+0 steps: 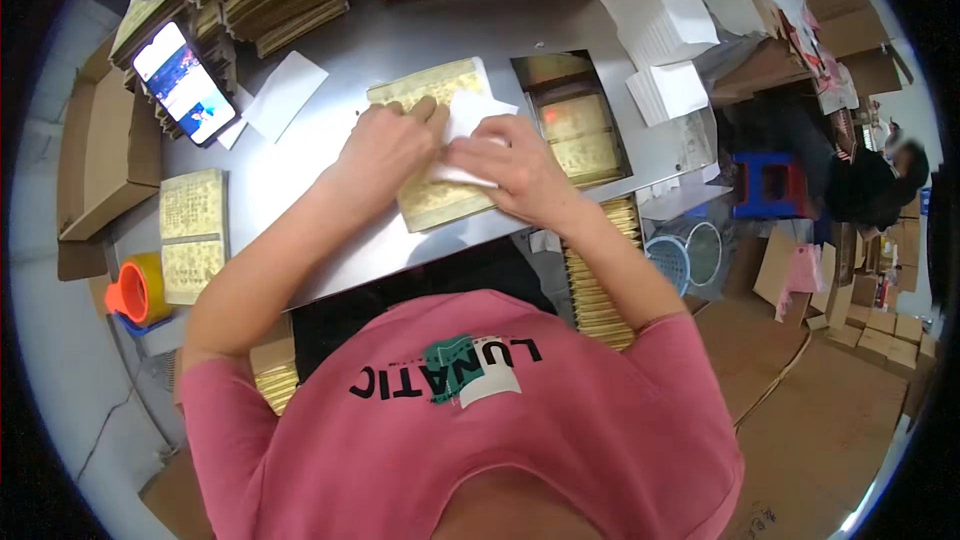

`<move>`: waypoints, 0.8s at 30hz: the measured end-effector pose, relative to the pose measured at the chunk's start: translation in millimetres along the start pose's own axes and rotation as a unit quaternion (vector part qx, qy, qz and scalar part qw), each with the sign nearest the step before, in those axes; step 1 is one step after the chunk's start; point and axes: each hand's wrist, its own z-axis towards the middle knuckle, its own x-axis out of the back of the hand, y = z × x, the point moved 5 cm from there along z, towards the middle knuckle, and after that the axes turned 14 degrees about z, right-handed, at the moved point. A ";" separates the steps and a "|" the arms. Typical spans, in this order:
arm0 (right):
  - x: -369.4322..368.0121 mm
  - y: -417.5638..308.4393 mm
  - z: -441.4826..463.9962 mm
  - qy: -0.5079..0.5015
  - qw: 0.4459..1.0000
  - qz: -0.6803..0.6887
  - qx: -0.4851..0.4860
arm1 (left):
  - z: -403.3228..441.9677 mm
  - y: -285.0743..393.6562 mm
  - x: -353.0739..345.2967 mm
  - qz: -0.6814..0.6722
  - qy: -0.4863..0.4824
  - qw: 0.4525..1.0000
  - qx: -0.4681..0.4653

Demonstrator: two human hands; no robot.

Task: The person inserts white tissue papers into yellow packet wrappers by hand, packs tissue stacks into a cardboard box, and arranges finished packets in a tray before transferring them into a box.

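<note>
A gold-patterned paper stack (pixel 440 210) lies on the metal table in front of me, with a white paper sheet (pixel 468 112) across its middle. My left hand (pixel 395 145) rests on the stack with curled fingers, against the left edge of the white sheet; what its fingertips grip is hidden. From the right, my right hand (pixel 520 170) pinches the white sheet, thumb low and fingers bent over it. The two hands nearly touch.
A lit phone (pixel 185 83) leans at left by gold paper stacks (pixel 285 0). More gold paper (pixel 193 235) and a tape roll (pixel 140 290) lie at far left. White paper piles (pixel 665 20) stand right of a table cutout (pixel 570 120) holding gold paper. A person (pixel 875 185) is at far right.
</note>
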 end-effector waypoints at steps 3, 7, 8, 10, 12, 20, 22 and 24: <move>-11.0 -10.6 -1.4 -0.102 0.980 0.012 0.172 | 8.3 -5.6 -7.8 0.037 0.000 0.998 0.046; -36.2 -25.8 -3.4 -0.140 0.981 -0.024 0.134 | 1.3 -11.2 -15.2 -0.043 0.050 0.994 0.090; -37.9 -27.4 -0.7 -0.113 0.988 -0.090 0.059 | -5.6 -8.9 -11.4 -0.060 0.057 0.993 0.090; -41.3 -24.3 1.3 -0.093 0.978 -0.189 -0.005 | -30.7 13.1 1.9 -0.066 0.082 0.989 0.104; -45.4 -24.7 8.1 -0.076 0.979 -0.186 -0.035 | -59.9 39.7 3.6 -0.038 0.117 0.986 0.112; -48.5 -21.6 28.7 0.001 0.994 -0.083 -0.076 | -91.8 44.5 6.9 -0.116 0.064 0.986 0.104; -41.6 -24.8 27.6 0.049 0.999 -0.008 -0.023 | -92.8 38.2 8.3 -0.116 0.062 0.985 0.110; -42.6 1.1 24.6 0.034 0.997 -0.004 -0.066 | -89.3 35.2 13.3 -0.096 0.072 0.988 0.097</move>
